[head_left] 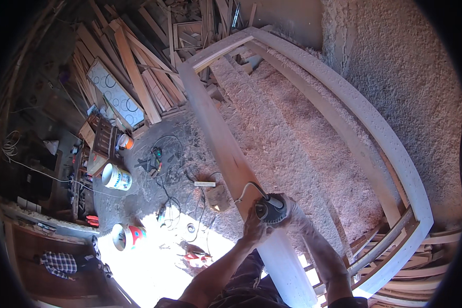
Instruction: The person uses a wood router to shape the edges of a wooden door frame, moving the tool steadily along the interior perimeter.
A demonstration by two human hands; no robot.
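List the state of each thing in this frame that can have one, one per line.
Power tool: gripped on the frame rail, cord attached.
Left hand: closed on the tool's side.
Right hand: closed on the tool.
Wooden frame: lying flat, dusted with shavings.
White bucket: tipped on its side.
Red and white bucket: tipped on its side.

One head-worn fisheye view looks steeply down, close above the wooden frame (226, 138) and floor.

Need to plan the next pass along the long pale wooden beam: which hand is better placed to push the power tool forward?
Probably the right hand: it lies over the round grey power tool on the long pale wooden beam. The left hand only braces its near side.
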